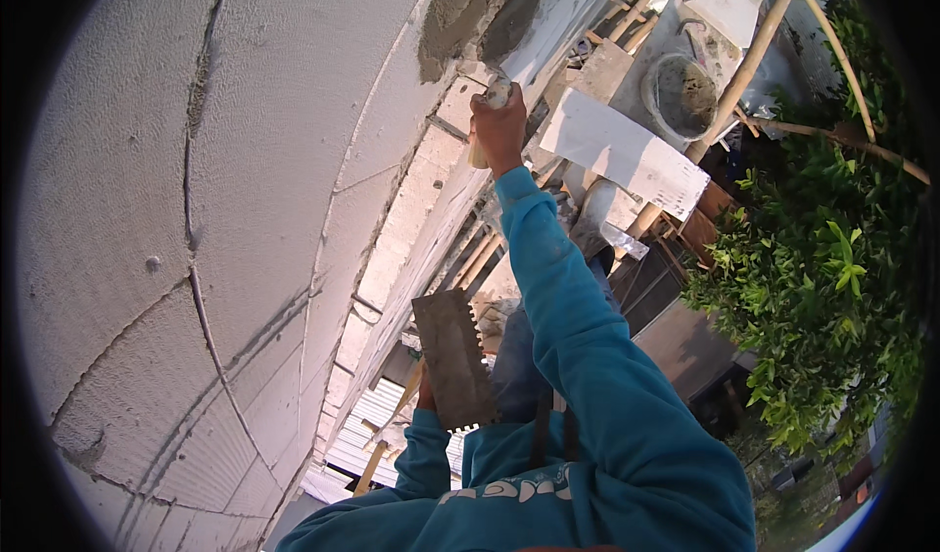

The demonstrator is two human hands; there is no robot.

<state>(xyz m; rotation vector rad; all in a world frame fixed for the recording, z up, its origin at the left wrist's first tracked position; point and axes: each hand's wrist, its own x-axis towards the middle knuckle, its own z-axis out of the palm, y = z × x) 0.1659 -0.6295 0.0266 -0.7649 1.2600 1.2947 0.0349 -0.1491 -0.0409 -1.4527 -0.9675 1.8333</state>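
My right hand (499, 126), in a teal sleeve, reaches up the white block wall (127, 219), closed around a pale, dirty tool (497, 92) whose shape is partly hidden by my fingers. It is beside a patch of wet grey mortar (446, 28) on the wall's upper part. My left hand (425, 391) is lower, mostly hidden behind a grey notched trowel (452, 356) that it grips, held upright in front of my body.
To the right are scaffolding of wooden poles (754, 48), a mortar-smeared bucket (679, 97), white boards (617, 146) and leafy trees (803, 307). Below the wall, far down, is corrugated sheeting (367, 435). Narrow ledges and gaps lie along the wall.
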